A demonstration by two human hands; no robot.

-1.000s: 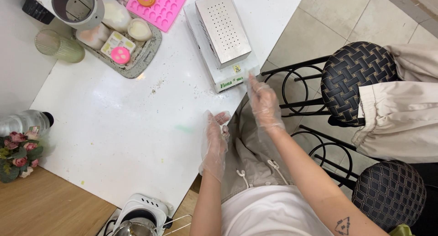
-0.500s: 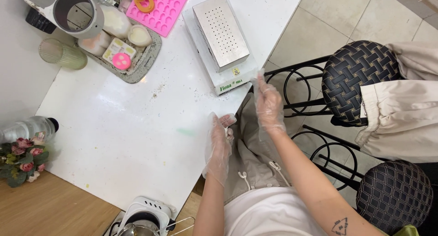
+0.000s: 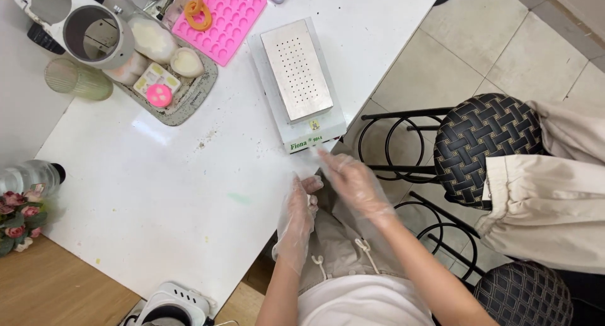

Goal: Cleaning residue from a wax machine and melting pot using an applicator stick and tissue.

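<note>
Two hands in thin clear plastic gloves meet at the near edge of the white tabletop (image 3: pixel 157 200), just below a white box-shaped device with a perforated metal top plate (image 3: pixel 296 71). The left hand (image 3: pixel 297 216) hangs over the tabletop's edge with its fingers curled loosely downward, and the right hand (image 3: pixel 353 181) lies just beside it with fingers stretched toward the corner of the device; the loose glove film blurs the fingertips, so whether either hand pinches the other's glove or anything else cannot be told. Both hands sit above the person's beige apron-covered lap, which hides whatever lies under them. Farther up the tabletop, well apart from the hands, a grey oval tray (image 3: pixel 189 102) carries a round pink object (image 3: pixel 159 95), a small yellow-and-white packet (image 3: pixel 154 79) and pale lumps wrapped in film (image 3: pixel 151 39), their contents hard to make out. A pink silicone mould with heart-shaped cavities (image 3: pixel 230 20) bears an orange ring-shaped piece (image 3: pixel 196 12). A grey cylindrical container (image 3: pixel 94 33) is partly cut off by the top edge, and a ribbed clear glass (image 3: pixel 75 80) stands beside the tray. At the left edge sit a clear bottle (image 3: pixel 28 175) and pink artificial flowers (image 3: pixel 16 216), both cropped. A white appliance (image 3: pixel 173 307) is cut off at the bottom. Two black woven-seat stools (image 3: pixel 491 140) stand at right, draped with cream fabric (image 3: pixel 548 200).
</note>
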